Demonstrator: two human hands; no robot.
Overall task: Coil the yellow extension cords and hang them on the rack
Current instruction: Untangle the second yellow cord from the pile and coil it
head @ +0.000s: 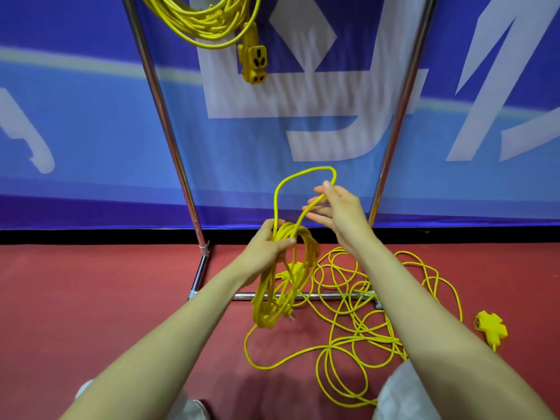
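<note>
Head view: left hand (pixel 266 250) grips coil (pixel 285 283); right hand (pixel 339 212) fingers pinch loop (pixel 291 180).

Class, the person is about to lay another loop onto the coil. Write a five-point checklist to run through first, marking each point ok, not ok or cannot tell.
1. Left hand grips the coil securely: ok.
2. Right hand holds the new loop: ok.
3. Loose cord on the floor is free of knots: cannot tell, the strands overlap.
4. Loose cord is clear of the rack's base bar: not ok, it lies across it.
5. There is room on the rack beside the hung coil: cannot tell, the top bar is out of view.
</note>
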